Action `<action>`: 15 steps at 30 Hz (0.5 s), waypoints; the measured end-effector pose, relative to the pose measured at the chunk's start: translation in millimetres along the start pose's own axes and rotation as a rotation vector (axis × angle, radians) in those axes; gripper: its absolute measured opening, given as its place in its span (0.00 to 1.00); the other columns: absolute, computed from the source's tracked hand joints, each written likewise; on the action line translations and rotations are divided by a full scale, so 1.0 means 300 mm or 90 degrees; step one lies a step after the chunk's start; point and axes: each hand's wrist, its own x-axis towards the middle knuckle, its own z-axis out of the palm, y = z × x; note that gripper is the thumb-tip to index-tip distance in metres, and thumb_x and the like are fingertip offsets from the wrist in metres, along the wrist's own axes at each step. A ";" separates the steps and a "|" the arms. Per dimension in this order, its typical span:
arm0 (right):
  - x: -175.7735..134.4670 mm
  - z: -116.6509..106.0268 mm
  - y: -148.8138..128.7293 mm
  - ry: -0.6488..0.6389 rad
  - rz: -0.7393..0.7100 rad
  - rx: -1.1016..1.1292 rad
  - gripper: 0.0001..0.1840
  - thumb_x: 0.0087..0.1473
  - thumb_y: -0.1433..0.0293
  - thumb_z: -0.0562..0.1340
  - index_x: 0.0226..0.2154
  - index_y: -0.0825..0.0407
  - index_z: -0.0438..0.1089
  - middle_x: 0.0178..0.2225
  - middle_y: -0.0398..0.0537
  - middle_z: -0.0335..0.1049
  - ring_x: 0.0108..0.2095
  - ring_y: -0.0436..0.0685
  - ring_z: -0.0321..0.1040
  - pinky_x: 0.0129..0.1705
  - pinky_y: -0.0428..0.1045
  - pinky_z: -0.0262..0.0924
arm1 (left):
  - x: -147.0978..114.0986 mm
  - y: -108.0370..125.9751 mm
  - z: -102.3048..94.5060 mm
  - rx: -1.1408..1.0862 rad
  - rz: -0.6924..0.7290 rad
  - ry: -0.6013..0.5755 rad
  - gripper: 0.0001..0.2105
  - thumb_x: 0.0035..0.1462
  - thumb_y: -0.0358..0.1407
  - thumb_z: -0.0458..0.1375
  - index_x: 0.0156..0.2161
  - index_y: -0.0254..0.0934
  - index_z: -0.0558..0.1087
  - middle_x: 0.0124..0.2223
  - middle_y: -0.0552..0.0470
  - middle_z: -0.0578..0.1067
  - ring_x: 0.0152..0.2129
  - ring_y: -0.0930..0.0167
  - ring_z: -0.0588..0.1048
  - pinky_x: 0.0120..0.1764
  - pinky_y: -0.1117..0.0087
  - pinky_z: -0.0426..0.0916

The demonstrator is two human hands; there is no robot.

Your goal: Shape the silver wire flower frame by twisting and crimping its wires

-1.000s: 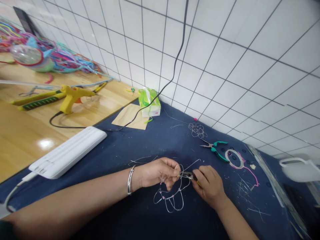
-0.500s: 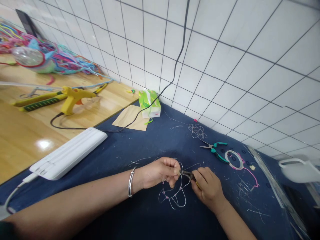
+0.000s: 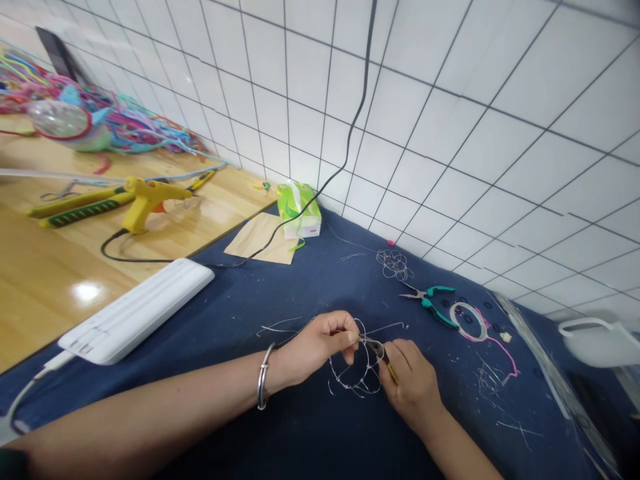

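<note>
My left hand point(image 3: 327, 343), with a silver bangle point(image 3: 263, 377) at its wrist, pinches the looped silver wire piece point(image 3: 350, 385). Small pinkish beads sit along its curve, and several wire loops hang below my fingers. In my right hand point(image 3: 411, 383) is a pair of pliers point(image 3: 388, 368) with a yellow handle, mostly covered by my fingers. The dark plier jaws reach toward the wire near my left fingertips; whether they grip it I cannot tell. A loose wire end sticks out to the upper right of the piece.
Teal-handled pliers point(image 3: 429, 297), a flower-shaped wire coil point(image 3: 394, 265) and a white ring spool point(image 3: 467, 321) lie on the dark blue cloth point(image 3: 300, 293). A white power bank point(image 3: 140, 310), tissue pack point(image 3: 300, 208) and yellow glue gun point(image 3: 150, 200) are leftward. A black cable point(image 3: 345, 157) crosses the view.
The wire piece has turned in my left hand, its loops now hanging higher and further right. My right hand and the pliers have tilted and shifted slightly left and down.
</note>
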 end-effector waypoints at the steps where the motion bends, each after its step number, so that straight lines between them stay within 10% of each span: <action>1: -0.001 0.002 -0.003 -0.003 0.009 0.005 0.11 0.52 0.72 0.55 0.40 0.55 0.63 0.33 0.51 0.64 0.34 0.55 0.62 0.36 0.51 0.60 | -0.001 0.001 0.001 0.023 0.012 0.009 0.06 0.54 0.34 0.53 0.29 0.33 0.66 0.23 0.54 0.69 0.21 0.76 0.67 0.31 0.73 0.61; 15: 0.007 -0.020 -0.019 -0.024 0.044 0.010 0.09 0.53 0.71 0.55 0.38 0.55 0.65 0.32 0.51 0.64 0.34 0.54 0.63 0.36 0.49 0.61 | 0.007 0.003 -0.013 0.099 0.036 -0.002 0.06 0.55 0.33 0.51 0.30 0.33 0.66 0.24 0.54 0.69 0.22 0.76 0.67 0.30 0.73 0.61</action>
